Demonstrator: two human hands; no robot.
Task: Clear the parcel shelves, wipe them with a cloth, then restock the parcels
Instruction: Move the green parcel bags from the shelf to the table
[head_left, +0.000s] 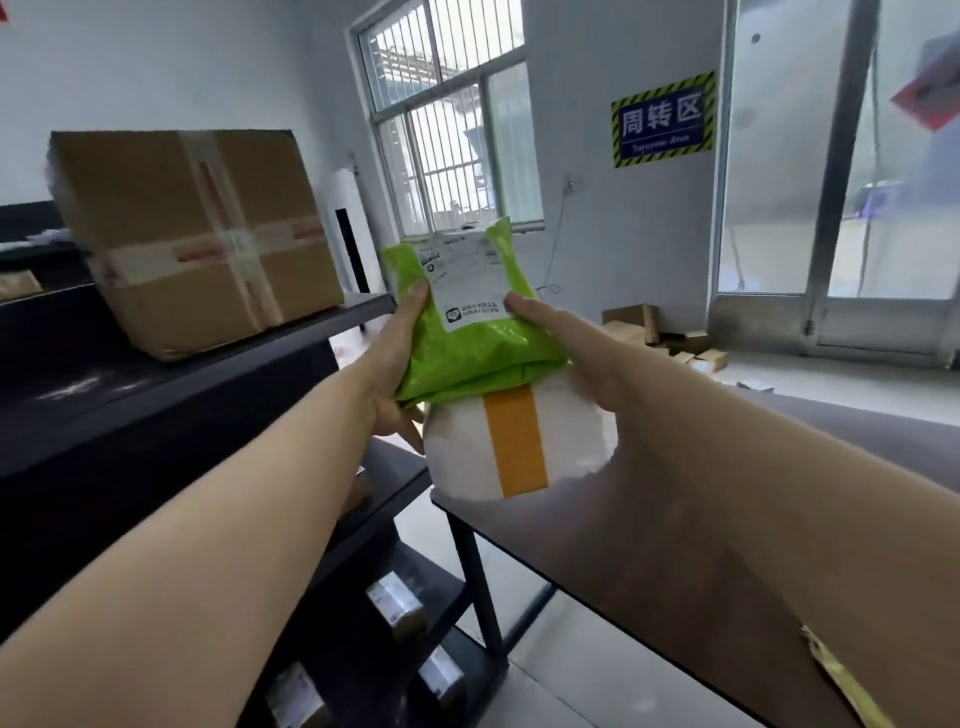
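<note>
Both hands hold a stack of two parcels at mid-frame. My left hand (392, 358) grips the left edge of the green mailer (467, 345), thumb on top and fingers curled beneath. My right hand (576, 364) grips the right side, thumb on the mailer's white label, its fingers hidden under the white parcel (457, 447) with the orange tape strip. The mailer lies on the white parcel. I hold both in the air beside the end of the dark shelf (208, 376), above the corner of the grey table (862, 431). At upper left, a taped cardboard box (197, 234) sits on the top shelf.
</note>
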